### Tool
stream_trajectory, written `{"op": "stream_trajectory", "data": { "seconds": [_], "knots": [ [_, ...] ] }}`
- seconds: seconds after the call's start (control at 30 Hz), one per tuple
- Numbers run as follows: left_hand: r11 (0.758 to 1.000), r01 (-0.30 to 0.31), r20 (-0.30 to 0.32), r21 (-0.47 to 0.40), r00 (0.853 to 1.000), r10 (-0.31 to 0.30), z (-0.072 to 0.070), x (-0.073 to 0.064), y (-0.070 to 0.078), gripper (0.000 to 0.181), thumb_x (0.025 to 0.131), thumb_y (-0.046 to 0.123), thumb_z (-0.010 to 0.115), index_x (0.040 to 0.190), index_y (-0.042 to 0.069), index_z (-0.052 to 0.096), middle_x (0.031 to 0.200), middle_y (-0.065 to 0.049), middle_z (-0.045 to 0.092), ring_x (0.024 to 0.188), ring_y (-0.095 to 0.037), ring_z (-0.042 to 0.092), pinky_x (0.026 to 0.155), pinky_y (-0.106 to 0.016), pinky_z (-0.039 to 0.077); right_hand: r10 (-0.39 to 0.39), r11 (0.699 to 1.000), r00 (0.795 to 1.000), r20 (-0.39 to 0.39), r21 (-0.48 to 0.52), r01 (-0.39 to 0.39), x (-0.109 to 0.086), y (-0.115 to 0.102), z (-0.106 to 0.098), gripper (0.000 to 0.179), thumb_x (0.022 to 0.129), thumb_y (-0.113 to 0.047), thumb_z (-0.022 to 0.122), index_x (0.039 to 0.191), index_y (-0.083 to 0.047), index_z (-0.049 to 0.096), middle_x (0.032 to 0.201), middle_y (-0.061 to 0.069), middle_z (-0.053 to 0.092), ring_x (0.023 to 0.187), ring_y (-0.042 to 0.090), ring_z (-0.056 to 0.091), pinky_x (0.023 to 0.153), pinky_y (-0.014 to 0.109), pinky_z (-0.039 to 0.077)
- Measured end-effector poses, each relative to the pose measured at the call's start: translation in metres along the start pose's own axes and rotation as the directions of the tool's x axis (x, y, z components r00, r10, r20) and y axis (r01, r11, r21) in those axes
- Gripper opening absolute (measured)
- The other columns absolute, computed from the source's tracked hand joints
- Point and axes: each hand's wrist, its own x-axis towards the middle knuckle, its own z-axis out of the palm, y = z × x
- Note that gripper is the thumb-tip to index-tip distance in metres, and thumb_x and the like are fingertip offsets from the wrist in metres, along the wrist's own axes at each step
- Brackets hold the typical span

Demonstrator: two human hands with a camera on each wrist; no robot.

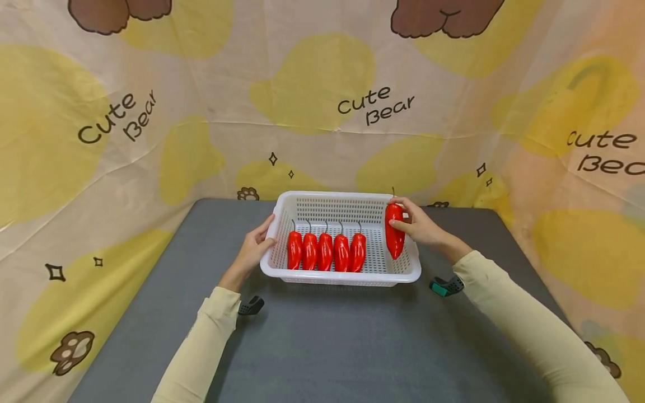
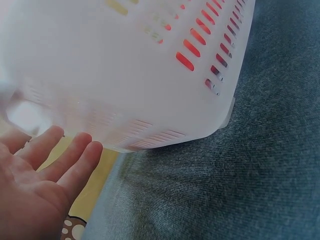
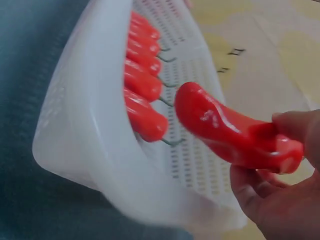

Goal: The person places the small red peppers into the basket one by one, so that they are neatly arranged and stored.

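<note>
A white perforated plastic basket (image 1: pixel 340 278) stands in front of me. Several red chili peppers (image 1: pixel 325 252) with green stems lie side by side in its left and middle part. My left hand (image 1: pixel 249 252) holds the basket's left rim; in the left wrist view its fingers (image 2: pixel 75 160) lie against the outer wall. With thumb and fingers, my right hand (image 1: pixel 420 224) grips another red chili pepper (image 1: pixel 395 238) near its stem end. That pepper is over the basket's right end, tip down, stem up. In the right wrist view it hangs apart from the row.
Under the basket is a dark grey table (image 1: pixel 332 347). A cream and yellow printed cloth (image 1: pixel 312 84) rises behind the table and along both sides. Dark wrist straps show beneath the left wrist (image 1: pixel 252 305) and right wrist (image 1: pixel 445 286).
</note>
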Motion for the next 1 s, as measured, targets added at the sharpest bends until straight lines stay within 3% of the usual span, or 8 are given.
{"op": "stream_trajectory", "data": {
  "seconds": [0.07, 0.17, 0.37, 0.67, 0.87, 1.0],
  "knots": [
    [1.0, 0.005, -0.002, 0.004, 1.0, -0.005, 0.0, -0.001, -0.001, 0.068, 0.098, -0.001, 0.048, 0.161, 0.017, 0.028, 0.164, -0.018, 0.032, 0.137, -0.043, 0.047, 0.104, -0.06, 0.047, 0.01, 0.999, 0.999, 0.035, -0.038, -0.009, 0.004, 0.0, 0.008, 0.052, 0.101, -0.004, 0.054, 0.147, -0.001, 0.032, 0.143, 0.033, 0.042, 0.123, 0.053, 0.053, 0.091, 0.055, 0.059],
    [1.0, 0.002, 0.005, 0.004, 1.0, -0.002, 0.0, -0.001, -0.003, 0.069, 0.098, -0.001, 0.048, 0.161, 0.017, 0.027, 0.164, -0.018, 0.032, 0.138, -0.043, 0.047, 0.104, -0.06, 0.047, 0.035, 0.994, 0.998, 0.055, -0.11, -0.029, 0.008, 0.001, 0.021, 0.047, 0.101, -0.004, 0.053, 0.145, -0.003, 0.035, 0.143, 0.032, 0.043, 0.122, 0.052, 0.055, 0.091, 0.058, 0.058],
    [1.0, 0.0, -0.003, -0.013, 1.0, 0.0, 0.0, 0.0, -0.004, 0.07, 0.096, -0.003, 0.049, 0.16, 0.015, 0.029, 0.162, -0.02, 0.035, 0.137, -0.042, 0.048, 0.103, -0.059, 0.048, 0.07, 0.976, 0.996, 0.052, -0.21, -0.058, 0.014, 0.002, 0.039, 0.036, 0.1, 0.0, 0.054, 0.135, 0.002, 0.048, 0.138, 0.029, 0.051, 0.117, 0.041, 0.057, 0.095, 0.054, 0.057],
    [1.0, -0.013, -0.006, 0.003, 1.0, 0.013, -0.002, 0.005, 0.0, 0.069, 0.096, -0.002, 0.048, 0.16, 0.016, 0.03, 0.162, -0.02, 0.036, 0.134, -0.042, 0.05, 0.102, -0.06, 0.049, 0.181, 0.944, 0.981, 0.064, -0.29, -0.155, 0.025, 0.004, 0.05, 0.045, 0.093, 0.002, 0.063, 0.136, 0.002, 0.05, 0.141, 0.028, 0.05, 0.12, 0.04, 0.053, 0.102, 0.056, 0.054],
    [1.0, -0.013, 0.003, 0.014, 1.0, 0.013, -0.002, 0.003, -0.003, 0.069, 0.097, -0.002, 0.048, 0.161, 0.016, 0.028, 0.162, -0.02, 0.034, 0.134, -0.045, 0.05, 0.101, -0.059, 0.05, 0.304, 0.922, 0.945, 0.123, -0.286, -0.26, 0.026, 0.005, 0.057, 0.046, 0.094, -0.004, 0.064, 0.137, -0.001, 0.049, 0.138, 0.026, 0.052, 0.119, 0.036, 0.052, 0.105, 0.051, 0.053],
    [1.0, -0.012, 0.006, 0.012, 1.0, 0.012, -0.001, 0.0, -0.005, 0.068, 0.098, -0.001, 0.049, 0.161, 0.016, 0.028, 0.162, -0.02, 0.035, 0.133, -0.047, 0.051, 0.099, -0.058, 0.051, 0.427, 0.903, 0.879, 0.211, -0.147, -0.403, 0.027, 0.009, 0.057, 0.049, 0.097, -0.016, 0.064, 0.141, -0.005, 0.047, 0.143, 0.022, 0.048, 0.125, 0.035, 0.051, 0.106, 0.053, 0.051]
  ]
}}
